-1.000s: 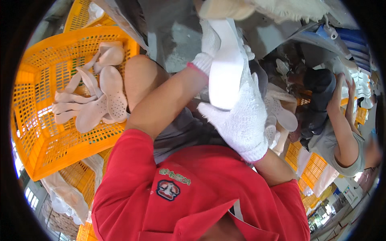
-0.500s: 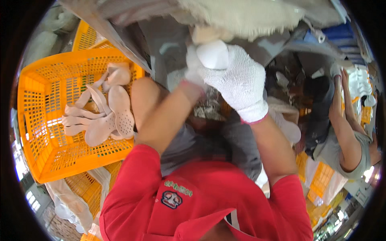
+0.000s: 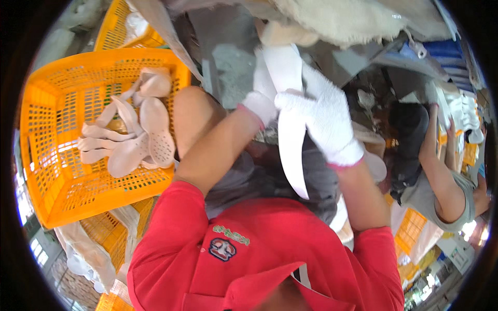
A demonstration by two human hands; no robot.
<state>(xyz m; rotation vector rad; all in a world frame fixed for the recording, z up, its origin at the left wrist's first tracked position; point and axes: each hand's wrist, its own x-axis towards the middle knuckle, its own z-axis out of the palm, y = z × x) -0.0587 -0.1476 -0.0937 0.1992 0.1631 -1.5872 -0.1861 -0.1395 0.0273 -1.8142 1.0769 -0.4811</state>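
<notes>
A long, pale, curved insole (image 3: 291,145) hangs edge-on in front of me, its tapered end toward my lap. My right hand (image 3: 327,114), in a white knit glove, is closed round its middle, with the thumb across it. On the other side my left hand (image 3: 263,93), also gloved, grips the upper part, its fingers partly hidden behind the insole. Just beyond the insole's top end is a tan, rounded machine part (image 3: 288,34); whether they touch I cannot tell.
An orange basket (image 3: 67,202) at my left holds several beige insoles (image 3: 129,155), one perforated. Whitish cloth (image 3: 337,23) hangs over the far side. Another orange crate (image 3: 110,31) stands behind the basket. At the right, another person's arm (image 3: 433,160) reaches toward stacked white pieces (image 3: 461,114).
The insole has swung from pointing away to hanging lengthwise toward my lap. My right hand has shifted down slightly and now holds its middle; the left hand has moved slightly right.
</notes>
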